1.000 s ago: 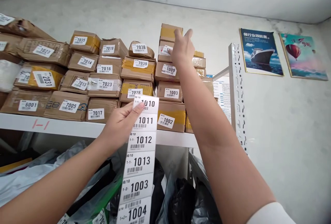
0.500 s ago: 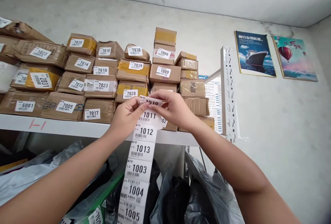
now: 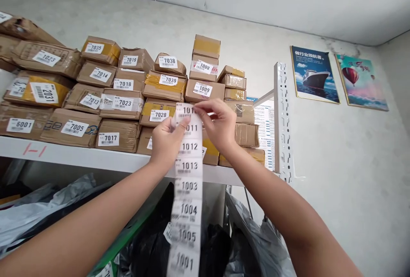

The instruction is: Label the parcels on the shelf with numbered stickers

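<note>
A long white strip of printed number labels (image 3: 188,187) hangs down in front of the shelf, its top label reading 101 and a partly covered digit. My left hand (image 3: 166,140) pinches the strip near its top, thumb across the front. At the top right corner of that first label, the thumb and fingertips of my right hand (image 3: 219,124) are closed on the label's edge. Just behind the hands stand cardboard boxes; one labelled 1009 (image 3: 205,90) is above my right hand, and one labelled 7028 (image 3: 156,112) is beside my left.
Stacked, labelled cardboard boxes (image 3: 118,104) line the white metal shelf (image 3: 80,157). Below it lie grey and black plastic parcels (image 3: 256,243). A perforated upright post (image 3: 282,119) stands at the shelf's right end. Two posters (image 3: 315,74) hang on the wall.
My right hand has shifted from across the top label to its right corner, uncovering more of it. The strip has risen slightly and now hangs straighter.
</note>
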Motion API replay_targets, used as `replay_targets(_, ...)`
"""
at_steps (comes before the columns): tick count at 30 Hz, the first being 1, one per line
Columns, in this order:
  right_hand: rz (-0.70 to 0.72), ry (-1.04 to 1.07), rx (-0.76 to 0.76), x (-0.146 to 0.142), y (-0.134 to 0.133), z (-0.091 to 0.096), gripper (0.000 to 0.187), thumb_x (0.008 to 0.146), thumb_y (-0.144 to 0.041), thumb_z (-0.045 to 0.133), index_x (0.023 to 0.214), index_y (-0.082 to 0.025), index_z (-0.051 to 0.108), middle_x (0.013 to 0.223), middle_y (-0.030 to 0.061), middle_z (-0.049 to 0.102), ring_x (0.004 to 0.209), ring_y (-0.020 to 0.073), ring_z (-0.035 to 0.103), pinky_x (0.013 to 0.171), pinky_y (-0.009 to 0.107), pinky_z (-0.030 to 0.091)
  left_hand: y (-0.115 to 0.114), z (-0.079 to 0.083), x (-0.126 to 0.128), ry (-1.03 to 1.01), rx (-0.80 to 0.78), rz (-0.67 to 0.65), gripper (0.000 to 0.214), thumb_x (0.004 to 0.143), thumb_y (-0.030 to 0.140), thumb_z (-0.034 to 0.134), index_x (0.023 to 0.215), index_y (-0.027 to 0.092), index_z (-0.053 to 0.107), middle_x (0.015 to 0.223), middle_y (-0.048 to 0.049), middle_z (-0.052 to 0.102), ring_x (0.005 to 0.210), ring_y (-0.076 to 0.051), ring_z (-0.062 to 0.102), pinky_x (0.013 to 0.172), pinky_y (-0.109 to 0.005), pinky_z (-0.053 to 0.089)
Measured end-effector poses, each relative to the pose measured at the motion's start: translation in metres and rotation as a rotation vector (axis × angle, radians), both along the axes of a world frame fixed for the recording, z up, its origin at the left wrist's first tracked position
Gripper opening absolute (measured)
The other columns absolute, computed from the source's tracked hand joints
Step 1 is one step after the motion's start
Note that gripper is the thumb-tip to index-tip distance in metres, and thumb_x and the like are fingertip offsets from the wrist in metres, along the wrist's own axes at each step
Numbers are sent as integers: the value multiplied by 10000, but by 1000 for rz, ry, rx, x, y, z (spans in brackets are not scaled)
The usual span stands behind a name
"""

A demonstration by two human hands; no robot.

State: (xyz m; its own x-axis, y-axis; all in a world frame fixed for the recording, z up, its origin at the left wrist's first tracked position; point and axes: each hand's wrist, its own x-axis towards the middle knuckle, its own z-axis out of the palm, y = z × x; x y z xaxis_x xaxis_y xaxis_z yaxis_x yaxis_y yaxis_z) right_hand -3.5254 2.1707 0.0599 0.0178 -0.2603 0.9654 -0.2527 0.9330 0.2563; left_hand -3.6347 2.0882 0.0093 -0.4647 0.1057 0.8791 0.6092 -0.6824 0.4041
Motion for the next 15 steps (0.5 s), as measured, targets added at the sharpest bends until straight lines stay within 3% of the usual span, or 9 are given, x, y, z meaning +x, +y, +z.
replay_targets(2, -62, 75, -7, -1, 4, 26, 159, 949, -303, 543, 943, -263, 697, 972, 48, 676, 885, 184, 635, 782, 343, 552, 2, -3, -3, 37, -35, 12, 388, 736, 508, 772, 689, 200, 542, 660, 11, 637, 588, -135, 570, 516, -227, 412)
replay_targets(4, -173, 174, -34, -3, 8, 65, 229, 986, -335, 465, 1048, -261, 672, 1035, 70, 655, 937, 199, 628, 827, 361, 538, 4, -9, -11, 77, -94, 43, 411, 734, 510, 777, 654, 201, 518, 630, 7, 635, 579, -146, 586, 513, -232, 420)
replay_targets(7, -356, 295, -56, -11, 16, 140, 311, 1021, -346, 362, 1177, -230, 605, 1110, 98, 617, 1004, 213, 611, 899, 387, 504, 8, -22, -28, 140, -198, 12, 392, 786, 545, 719, 689, 208, 542, 669, -11, 662, 615, -174, 619, 540, -256, 450)
replay_targets(11, -552, 350, -99, -33, 28, 232, 231, 1006, -245, 408, 1141, -178, 583, 1083, 107, 590, 1027, 216, 592, 931, 387, 471, 14, -38, -55, 268, -291, -9, 386, 852, 529, 649, 683, 214, 505, 644, 0, 633, 606, -168, 605, 549, -255, 442)
replay_targets(13, -593, 343, -164, -45, 35, 258, 203, 986, -159, 421, 1104, -162, 586, 1073, 100, 580, 990, 187, 589, 917, 351, 466, 17, -45, -65, 349, -283, 55, 374, 877, 503, 623, 675, 213, 500, 595, 14, 588, 550, -145, 551, 523, -245, 404)
replay_targets(15, -634, 309, -141, -54, 42, 271, 213, 981, -118, 403, 1095, -147, 580, 1067, 108, 570, 938, 170, 588, 886, 336, 471, 20, -49, -71, 416, -255, 130, 363, 895, 473, 603, 667, 211, 497, 565, 22, 550, 514, -130, 505, 504, -242, 370)
